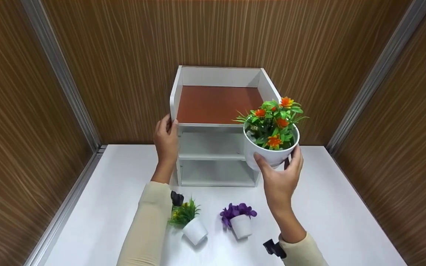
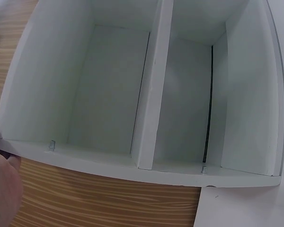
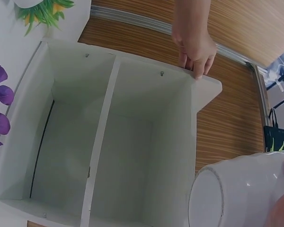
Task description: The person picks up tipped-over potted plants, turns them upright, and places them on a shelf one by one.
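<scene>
My right hand (image 1: 281,183) holds a white pot (image 1: 268,157) of orange flowers (image 1: 275,141) and green leaves from below, thumb on the near side and fingers round the right. The pot is raised in front of the right side of a white shelf unit (image 1: 220,77) with a brown top surface (image 1: 218,103). At the unit's left side panel, my left hand (image 1: 166,142) grips the front edge, which shows in the right wrist view as fingers (image 3: 196,64) bent over the border. The right wrist view shows the pot's base (image 3: 206,201) tilted toward the shelves.
Two small white pots lie tipped on the white table (image 1: 316,207) before the unit: one with yellow-green foliage (image 1: 185,214), partly behind my left sleeve, and one with purple flowers (image 1: 237,211). Wood-grain panels (image 1: 124,55) enclose the table at the back and sides.
</scene>
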`<move>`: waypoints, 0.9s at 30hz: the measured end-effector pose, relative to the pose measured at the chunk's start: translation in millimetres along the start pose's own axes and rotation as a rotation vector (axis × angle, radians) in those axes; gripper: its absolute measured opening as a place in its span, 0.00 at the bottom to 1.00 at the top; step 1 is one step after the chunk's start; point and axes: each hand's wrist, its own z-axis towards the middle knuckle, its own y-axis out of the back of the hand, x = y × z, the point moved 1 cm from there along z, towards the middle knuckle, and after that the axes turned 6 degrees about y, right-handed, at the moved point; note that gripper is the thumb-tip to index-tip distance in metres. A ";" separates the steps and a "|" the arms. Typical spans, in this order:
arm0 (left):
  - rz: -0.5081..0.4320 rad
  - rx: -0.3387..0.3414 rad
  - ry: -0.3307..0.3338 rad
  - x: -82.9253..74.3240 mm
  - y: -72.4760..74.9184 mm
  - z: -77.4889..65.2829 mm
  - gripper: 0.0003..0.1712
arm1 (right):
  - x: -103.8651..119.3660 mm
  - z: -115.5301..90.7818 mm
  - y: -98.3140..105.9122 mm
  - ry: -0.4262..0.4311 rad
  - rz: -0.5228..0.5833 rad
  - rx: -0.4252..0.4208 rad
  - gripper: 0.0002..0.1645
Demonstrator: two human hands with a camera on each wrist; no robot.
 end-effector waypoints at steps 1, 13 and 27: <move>-0.001 0.000 -0.001 0.1 0.1 -0.1 0.23 | 0.0 1.2 -1.4 -0.002 -0.001 0.002 0.63; 0.005 0.007 -0.009 1.5 -0.7 0.3 0.24 | 16.5 15.8 -16.3 0.014 0.006 -0.014 0.62; -0.004 0.022 0.001 1.2 -2.1 -0.3 0.24 | 19.4 38.0 -34.4 0.014 -0.018 -0.018 0.62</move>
